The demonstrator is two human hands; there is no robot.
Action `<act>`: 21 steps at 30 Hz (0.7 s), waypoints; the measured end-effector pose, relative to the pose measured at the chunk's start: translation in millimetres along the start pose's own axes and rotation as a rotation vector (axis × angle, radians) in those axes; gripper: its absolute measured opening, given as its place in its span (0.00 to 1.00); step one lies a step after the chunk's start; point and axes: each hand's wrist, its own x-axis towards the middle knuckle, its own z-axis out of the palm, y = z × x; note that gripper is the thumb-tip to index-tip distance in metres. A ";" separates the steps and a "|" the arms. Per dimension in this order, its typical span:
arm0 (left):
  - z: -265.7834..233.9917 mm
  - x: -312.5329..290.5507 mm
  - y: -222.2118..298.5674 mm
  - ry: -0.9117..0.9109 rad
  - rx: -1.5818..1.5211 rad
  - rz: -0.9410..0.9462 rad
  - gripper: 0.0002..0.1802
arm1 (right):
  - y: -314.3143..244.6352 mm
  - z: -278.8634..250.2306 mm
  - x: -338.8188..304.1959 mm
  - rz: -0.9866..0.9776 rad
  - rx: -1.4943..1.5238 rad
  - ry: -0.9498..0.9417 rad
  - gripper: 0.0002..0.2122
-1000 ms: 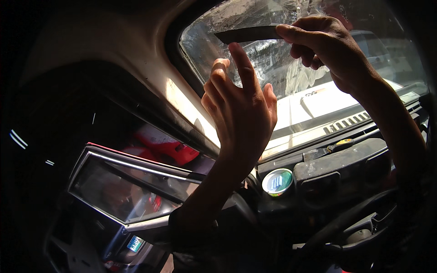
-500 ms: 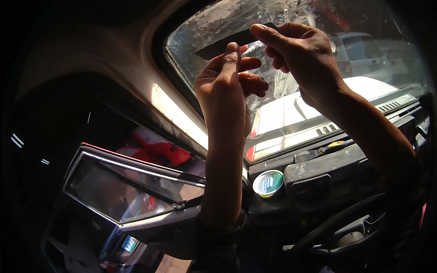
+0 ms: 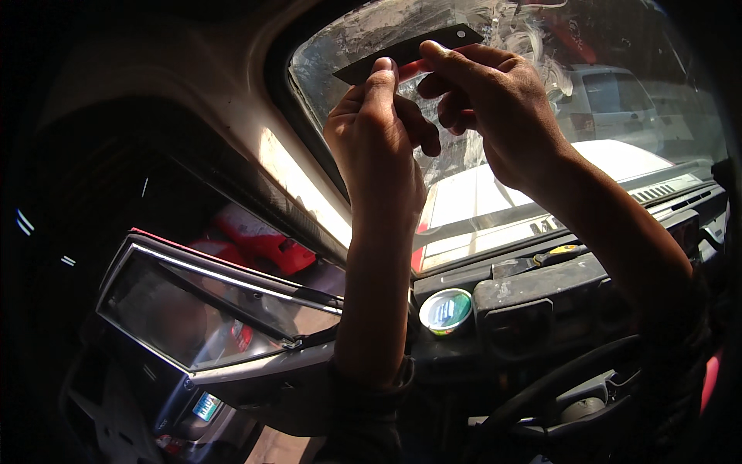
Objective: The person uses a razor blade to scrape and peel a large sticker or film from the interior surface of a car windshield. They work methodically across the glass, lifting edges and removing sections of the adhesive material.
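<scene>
A thin, dark flat strip point(image 3: 413, 52) with slanted ends and a small round hole near its right end is held up before the smeared windshield point(image 3: 348, 39). My left hand point(image 3: 375, 127) pinches its lower edge, thumb toward me. Close beside it, my right hand point(image 3: 495, 100) also grips that edge between thumb and forefinger, its other fingers curled. The fingertips behind the strip are partly hidden.
On the dashboard point(image 3: 541, 282) lies a scraper with a yellow and black handle point(image 3: 558, 254). A round tub with a white and green lid point(image 3: 446, 311) stands left of it. Below is a steering wheel point(image 3: 572, 371); a framed door window point(image 3: 216, 301) stands open at left.
My right hand has slid leftward along the strip, baring its right end and the hole. The strip sits slightly higher, and my left thumb has risen a little.
</scene>
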 end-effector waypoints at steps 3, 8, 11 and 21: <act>0.3 -0.4 1.4 0.038 -0.062 -0.010 0.16 | 0.0 5.0 0.7 -0.011 0.021 0.043 0.12; 3.3 -2.5 4.5 0.018 0.002 0.006 0.17 | 2.0 9.0 2.3 -0.041 0.038 0.078 0.10; 4.8 0.2 5.0 0.036 -0.067 0.003 0.16 | 5.5 7.7 6.3 -0.076 0.040 0.105 0.09; 6.3 7.6 1.3 0.054 -0.219 0.012 0.16 | 13.2 4.4 13.8 -0.094 0.151 0.078 0.07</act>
